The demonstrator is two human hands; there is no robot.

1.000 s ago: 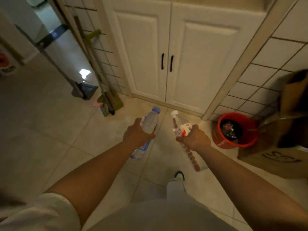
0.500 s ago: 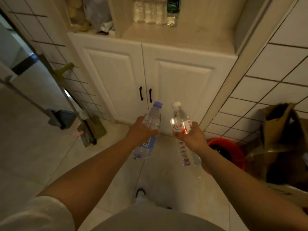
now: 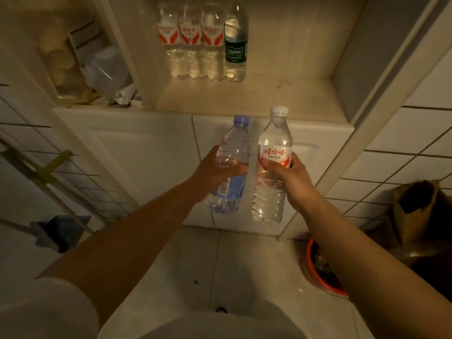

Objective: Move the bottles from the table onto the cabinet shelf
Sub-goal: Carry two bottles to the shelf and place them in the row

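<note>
My left hand (image 3: 217, 167) grips a clear water bottle with a blue cap and blue label (image 3: 232, 152). My right hand (image 3: 286, 174) grips a clear bottle with a white cap and red label (image 3: 275, 143). Both bottles are held upright, side by side, in front of the white cabinet doors and just below the open cabinet shelf (image 3: 281, 94). At the back of that shelf stand three red-labelled bottles (image 3: 190, 37) and one dark-labelled bottle (image 3: 236, 42) in a row.
The left shelf compartment holds a plastic bag and clutter (image 3: 102, 69). A red bucket (image 3: 318, 267) sits on the floor at the right beside a brown paper bag (image 3: 415, 216). A mop and dustpan (image 3: 58, 231) lean at the left. Tiled walls flank the cabinet.
Both hands have lifted the bottles from near the floor to just under the shelf edge. The view has tilted up, bringing the shelf and its bottles into sight.
</note>
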